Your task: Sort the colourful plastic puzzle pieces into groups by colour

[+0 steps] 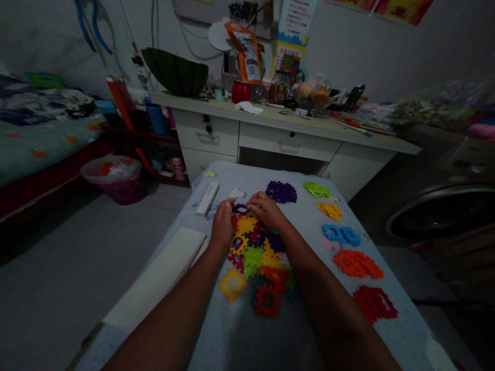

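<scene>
Between the fingertips of both hands is a purple interlocking plastic tile (pixel 241 209) with a framed opening. My left hand (pixel 222 226) grips its left side, thumb and fingers closed. From the right, my right hand (pixel 266 208) pinches its other edge. Just below the tile lies a joined block of toothed tiles (pixel 253 260) in yellow, red, green, purple and orange. Its right part is partly hidden by my right forearm. A yellow window tile (pixel 232 284) and a red-orange window tile (pixel 267 299) form its near side.
Sorted tile piles line the table's right: purple (pixel 281 192), green (pixel 316 189), yellow (pixel 329 211), blue (pixel 342 235), orange (pixel 358 264) and red (pixel 374 304). At left lie a narrow white box (pixel 208 199) and a folded white sheet (pixel 162 278). A cluttered desk (pixel 286 123) stands behind.
</scene>
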{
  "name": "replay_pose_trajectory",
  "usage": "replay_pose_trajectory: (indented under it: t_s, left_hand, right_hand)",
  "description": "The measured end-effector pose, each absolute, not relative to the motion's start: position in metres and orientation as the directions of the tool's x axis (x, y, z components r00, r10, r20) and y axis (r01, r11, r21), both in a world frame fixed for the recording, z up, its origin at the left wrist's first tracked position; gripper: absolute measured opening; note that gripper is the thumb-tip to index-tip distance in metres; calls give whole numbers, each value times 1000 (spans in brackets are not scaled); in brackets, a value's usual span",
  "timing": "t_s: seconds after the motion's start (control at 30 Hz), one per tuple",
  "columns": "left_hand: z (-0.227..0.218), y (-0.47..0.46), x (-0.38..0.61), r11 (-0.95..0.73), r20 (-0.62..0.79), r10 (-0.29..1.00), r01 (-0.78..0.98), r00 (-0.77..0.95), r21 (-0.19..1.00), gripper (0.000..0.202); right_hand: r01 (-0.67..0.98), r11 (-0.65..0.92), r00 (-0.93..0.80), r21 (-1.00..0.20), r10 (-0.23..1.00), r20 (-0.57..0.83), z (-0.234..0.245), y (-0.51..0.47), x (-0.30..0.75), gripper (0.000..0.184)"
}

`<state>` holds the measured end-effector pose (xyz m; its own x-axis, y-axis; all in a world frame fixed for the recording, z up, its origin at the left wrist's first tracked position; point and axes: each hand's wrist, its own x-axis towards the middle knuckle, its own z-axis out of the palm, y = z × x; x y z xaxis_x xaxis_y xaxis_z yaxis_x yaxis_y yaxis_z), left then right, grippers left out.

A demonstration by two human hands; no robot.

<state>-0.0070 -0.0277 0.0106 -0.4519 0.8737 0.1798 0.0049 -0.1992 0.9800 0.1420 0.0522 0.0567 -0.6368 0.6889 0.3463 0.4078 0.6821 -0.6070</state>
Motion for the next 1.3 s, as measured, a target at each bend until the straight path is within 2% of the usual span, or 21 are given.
replay_pose_trajectory:
  t_s: [0.13, 0.23, 0.37, 0.47, 0.67, 0.8, 0.93, 1.13, 1.23, 1.3]
  left_hand:
    - [8, -27, -6, -184, 190, 889, 54, -416, 981, 46]
    - [6, -26, -6, -167, 201, 900, 120, -386, 979, 45]
    - [5, -26, -4, -163, 219, 902, 176, -372, 971, 45]
    - [6, -27, -3, -162, 227, 906, 203, -358, 966, 45]
    - [13, -30, -2, -160, 231, 909, 220, -346, 962, 40]
    - [16, -30, -2, -170, 251, 901, 247, -352, 954, 36]
    - [15, -29, -3, -180, 263, 899, 252, -351, 951, 34]
    - [14, -28, -3, -183, 267, 895, 252, -358, 950, 31]
    - [13, -28, -3, -179, 256, 892, 230, -372, 957, 31]
    - [11, -27, -4, -167, 236, 895, 205, -379, 964, 33]
  right_hand:
    - [427, 478, -321, -767, 874, 366, 52, 70, 162, 20]
    - [332, 271, -57, -904, 962, 267, 47, 83, 183, 23]
    - [79, 46, 182, -996, 981, 60, 41, 94, 207, 19]
    - [-50, -15, 262, -999, 965, -28, 38, 100, 216, 17]
    - [-141, -64, 239, -988, 966, -97, 34, 107, 210, 15]
    - [-218, -75, 179, -973, 977, -115, 35, 107, 203, 7]
    - [-243, -58, 146, -968, 985, -96, 38, 105, 201, 21]
    - [-91, 18, 65, -996, 998, 13, 42, 102, 203, 29]
    - [73, 71, -18, -995, 997, 70, 47, 98, 204, 29]
    - [203, 128, -148, -971, 984, 99, 52, 94, 204, 26]
